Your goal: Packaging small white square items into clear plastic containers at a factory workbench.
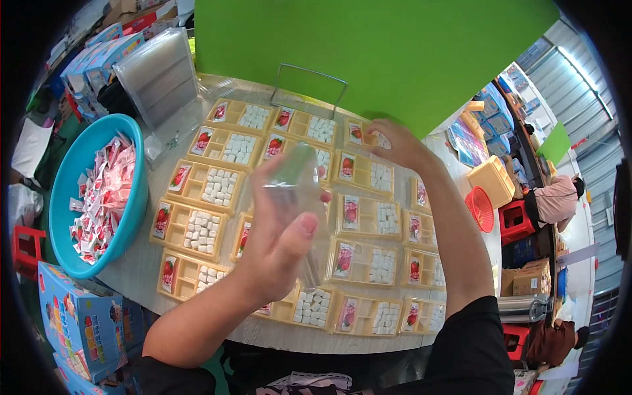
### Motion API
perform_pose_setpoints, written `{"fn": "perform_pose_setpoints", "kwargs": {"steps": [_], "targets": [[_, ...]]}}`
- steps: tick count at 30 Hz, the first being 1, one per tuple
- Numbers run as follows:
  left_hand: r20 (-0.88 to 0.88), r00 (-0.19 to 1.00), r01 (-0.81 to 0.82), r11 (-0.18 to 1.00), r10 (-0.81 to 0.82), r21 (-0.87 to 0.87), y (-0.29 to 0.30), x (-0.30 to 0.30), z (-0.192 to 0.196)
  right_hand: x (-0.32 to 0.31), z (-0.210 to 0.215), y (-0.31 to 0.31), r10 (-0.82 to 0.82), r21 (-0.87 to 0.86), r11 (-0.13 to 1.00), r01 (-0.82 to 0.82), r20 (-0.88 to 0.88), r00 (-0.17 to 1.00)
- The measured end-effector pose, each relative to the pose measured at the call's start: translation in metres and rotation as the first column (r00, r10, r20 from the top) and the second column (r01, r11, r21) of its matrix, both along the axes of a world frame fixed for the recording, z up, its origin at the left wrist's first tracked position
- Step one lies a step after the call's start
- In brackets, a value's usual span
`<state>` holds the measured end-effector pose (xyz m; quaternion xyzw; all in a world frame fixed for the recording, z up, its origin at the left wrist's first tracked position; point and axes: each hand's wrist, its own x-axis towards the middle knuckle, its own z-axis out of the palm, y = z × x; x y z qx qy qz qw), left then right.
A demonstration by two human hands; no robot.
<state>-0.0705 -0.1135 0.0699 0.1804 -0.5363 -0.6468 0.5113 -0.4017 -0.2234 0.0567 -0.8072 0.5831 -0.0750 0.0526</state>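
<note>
Upright in my left hand [280, 230], several clear plastic lids [289, 178] are gripped as a stack, above the middle of the trays. My right hand [395, 145] reaches to the far side of the table, its thumb and fingers apart across a cream tray [355, 135] there, touching it. Part of that tray is hidden under the hand. Rows of similar cream trays [191, 227] hold small white marshmallow-like pieces [203, 230] and a strawberry-printed sachet [162, 219] each. Trays on the right, such as this glossy one [368, 217], appear covered with clear plastic.
A turquoise basin [141, 178] full of sachets stands at the left, near stacked clear plastic sheets [158, 79]. A green panel [368, 52] and a wire stand [313, 71] border the far side. Blue boxes [82, 316] sit lower left. Two people [553, 201] sit further right.
</note>
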Motion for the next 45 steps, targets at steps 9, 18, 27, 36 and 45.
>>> {"fn": "perform_pose_setpoints", "kwargs": {"steps": [9, 18, 27, 36, 45], "targets": [[0.116, 0.99, 0.069, 0.993, -0.08, 0.096, 0.001, 0.007, -0.008, 0.13, 0.079, 0.098, 0.222, -0.128, 0.975, -0.182, 0.479, 0.849], [0.037, 0.997, -0.058, 0.992, 0.063, -0.114, 0.001, 0.0, -0.003, 0.178, 0.072, 0.153, 0.169, -0.028, 0.983, -0.179, 0.501, 0.849], [0.236, 0.96, -0.006, 0.853, 0.151, -0.522, 0.005, 0.004, 0.003, 0.161, 0.082, 0.191, 0.128, -0.048, 0.991, -0.122, 0.569, 0.812], [0.256, 0.889, -0.038, 0.618, 0.38, -0.785, 0.025, 0.001, 0.012, 0.15, 0.074, 0.239, 0.213, -0.292, 0.953, -0.083, 0.448, 0.868], [0.235, 0.78, 0.085, 0.273, 0.58, -0.958, 0.08, -0.016, 0.06, 0.117, 0.095, 0.292, 0.32, -0.597, 0.797, -0.095, 0.282, 0.905]]}}
